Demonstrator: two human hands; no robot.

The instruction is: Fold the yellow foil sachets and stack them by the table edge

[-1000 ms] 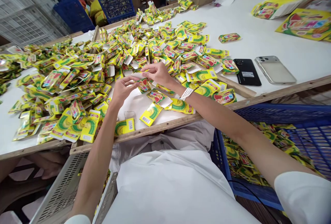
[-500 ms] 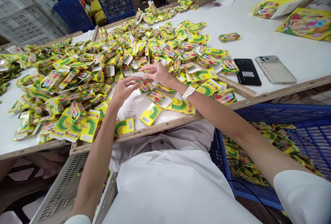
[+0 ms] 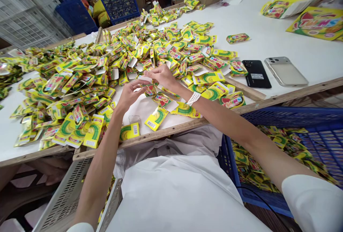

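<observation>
My left hand (image 3: 130,95) and my right hand (image 3: 160,76) meet above a white table (image 3: 16,132), their fingertips pinching a small white-backed card box (image 3: 143,80). Its exact shape is partly hidden by my fingers. Just below my hands lies a printed yellow box (image 3: 150,90). A large heap of yellow-and-green printed card boxes (image 3: 64,128) spreads to the left and far side. Nearer me, a barcoded yellow box (image 3: 156,118) lies flat beside a clear plastic scrap (image 3: 134,119).
A black phone (image 3: 256,74) and a silver phone (image 3: 286,71) lie on the table to the right. A blue crate (image 3: 268,117) of boxes stands at my right, a white crate (image 3: 66,189) at my left. Another person's hand (image 3: 52,173) shows below the table edge.
My hands have drawn slightly closer together around the small box. The view has shifted a little; the heap has not visibly changed.
</observation>
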